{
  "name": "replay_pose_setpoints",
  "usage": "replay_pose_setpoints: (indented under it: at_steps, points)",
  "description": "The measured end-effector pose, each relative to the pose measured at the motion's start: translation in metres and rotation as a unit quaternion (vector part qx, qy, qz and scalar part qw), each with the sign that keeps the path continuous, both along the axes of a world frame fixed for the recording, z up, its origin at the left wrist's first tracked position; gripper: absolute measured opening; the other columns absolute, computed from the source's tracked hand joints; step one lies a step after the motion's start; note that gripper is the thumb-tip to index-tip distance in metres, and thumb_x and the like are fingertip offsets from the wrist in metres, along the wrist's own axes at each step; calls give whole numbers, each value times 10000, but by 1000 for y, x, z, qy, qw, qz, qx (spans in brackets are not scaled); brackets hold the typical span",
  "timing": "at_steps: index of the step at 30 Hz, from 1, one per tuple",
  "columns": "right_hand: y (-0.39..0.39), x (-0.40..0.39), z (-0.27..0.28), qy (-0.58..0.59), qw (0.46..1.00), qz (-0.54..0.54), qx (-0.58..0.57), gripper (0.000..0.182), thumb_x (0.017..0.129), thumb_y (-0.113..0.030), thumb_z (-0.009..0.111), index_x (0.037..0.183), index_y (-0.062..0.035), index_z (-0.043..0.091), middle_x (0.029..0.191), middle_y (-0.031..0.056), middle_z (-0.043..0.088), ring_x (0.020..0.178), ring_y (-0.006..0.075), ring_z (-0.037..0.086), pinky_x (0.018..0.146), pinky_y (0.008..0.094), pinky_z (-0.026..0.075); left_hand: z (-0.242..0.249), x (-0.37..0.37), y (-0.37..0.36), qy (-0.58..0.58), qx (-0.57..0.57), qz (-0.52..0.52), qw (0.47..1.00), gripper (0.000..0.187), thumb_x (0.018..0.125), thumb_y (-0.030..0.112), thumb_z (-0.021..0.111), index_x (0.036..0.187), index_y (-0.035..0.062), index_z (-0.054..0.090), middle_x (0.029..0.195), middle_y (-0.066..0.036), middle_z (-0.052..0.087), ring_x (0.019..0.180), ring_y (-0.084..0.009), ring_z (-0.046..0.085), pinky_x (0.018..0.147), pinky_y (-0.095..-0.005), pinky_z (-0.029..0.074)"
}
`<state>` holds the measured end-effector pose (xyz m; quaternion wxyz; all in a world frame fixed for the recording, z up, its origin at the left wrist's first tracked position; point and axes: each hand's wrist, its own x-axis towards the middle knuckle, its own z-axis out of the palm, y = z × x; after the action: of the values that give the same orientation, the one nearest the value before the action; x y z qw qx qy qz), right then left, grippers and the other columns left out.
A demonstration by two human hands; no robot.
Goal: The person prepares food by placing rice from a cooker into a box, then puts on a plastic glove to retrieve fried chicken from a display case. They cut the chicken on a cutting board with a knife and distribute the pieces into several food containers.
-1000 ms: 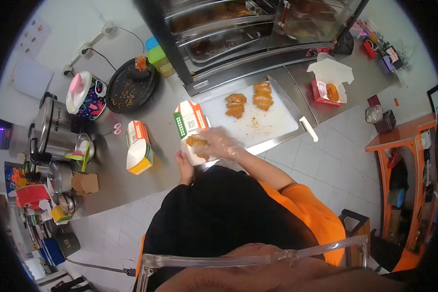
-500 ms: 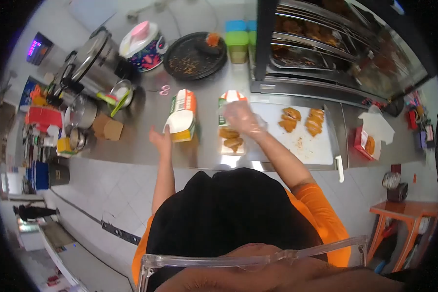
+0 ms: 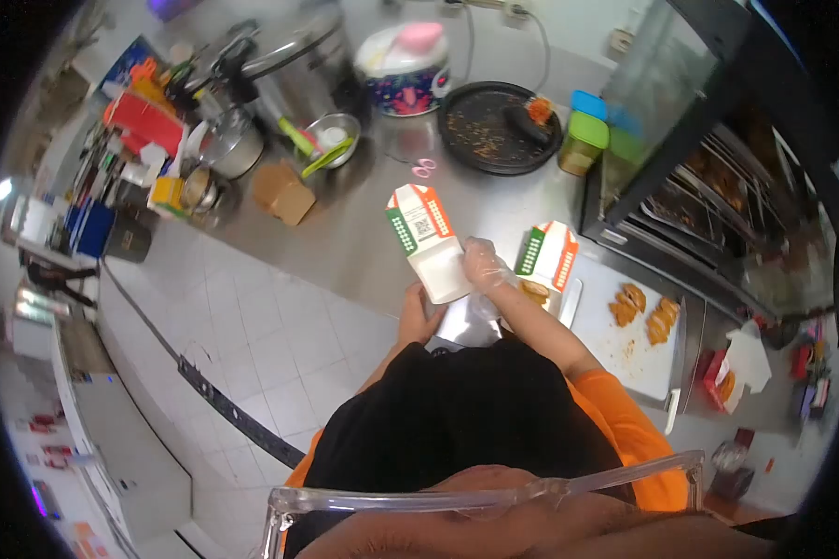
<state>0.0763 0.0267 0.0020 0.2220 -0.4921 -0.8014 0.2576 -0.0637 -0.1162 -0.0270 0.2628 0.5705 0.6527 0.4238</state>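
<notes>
The open carton (image 3: 431,244) sits at the near edge of the steel desk (image 3: 345,238), right in front of the person, and both hands are on it. Its long axis runs from about 11 o'clock, where the printed lid flap stands open, down to 5 o'clock, where the white tray end points back at the body. The left hand (image 3: 419,317) comes up from 6 o'clock and grips the tray end from below, fingers curled under it as far as the view shows. The right hand (image 3: 483,264), in a thin clear glove, rests on the carton's right side at about 3 o'clock, fingers bent against the edge; whether it pinches or only steadies cannot be told. The two hands are close together, with the tray end between them.

The left hand is the nearer one along the carton's axis; the right meets it across the short side. A second carton (image 3: 548,256) stands just beside the right hand at 3 o'clock, holding fried pieces. Further out at 4 o'clock, the white cutting board (image 3: 639,359) carries more fried chicken (image 3: 648,312), well apart from both hands.
</notes>
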Motion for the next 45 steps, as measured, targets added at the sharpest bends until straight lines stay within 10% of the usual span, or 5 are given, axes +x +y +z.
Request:
replay_pose_setpoints:
  at_steps: [5, 16, 27, 34, 45]
  points:
    - [12, -11, -21, -126, 983, 62, 121, 136, 776, -72, 530, 883, -9, 585, 813, 220, 621, 778, 409, 601, 739, 478, 477, -7, -16, -2, 142, 34, 6, 989, 615, 687, 271, 765, 1194, 92, 465, 1325, -180, 384, 1189, -397, 400, 991, -471, 351]
    - [40, 39, 49, -79, 979, -189, 15, 253, 822, -86, 496, 1064, -16, 516, 831, 276, 619, 804, 453, 601, 724, 520, 472, -8, -62, 5, 207, 67, 7, 976, 533, 613, 358, 798, 992, 76, 551, 1315, -175, 430, 1133, -378, 444, 912, -483, 382]
    - [-52, 164, 117, -9, 954, -279, 108, 360, 836, -233, 599, 1126, -23, 563, 1138, 229, 565, 1111, 357, 504, 982, 432, 369, 27, -93, 4, 212, 8, -120, 970, 589, 645, 143, 722, 1188, 43, 515, 1286, -234, 428, 1149, -430, 413, 981, -480, 344]
    - [-55, 329, 77, -417, 894, -141, -76, 970, 576, -418, 815, 1389, -131, 369, 1364, 235, 377, 1241, 384, 415, 1043, 402, 352, 48, -59, 19, 237, 65, -46, 968, 510, 711, 88, 629, 1198, 4, 505, 1296, -228, 413, 1186, -412, 387, 1005, -465, 327]
    - [-64, 343, 37, -209, 945, -231, -102, 644, 663, -234, 719, 1254, -96, 507, 1265, 188, 514, 1165, 308, 507, 966, 378, 424, 77, -44, 15, 244, 46, -36, 968, 270, 826, 79, 551, 1070, -35, 558, 1112, -194, 561, 1009, -373, 543, 876, -435, 433]
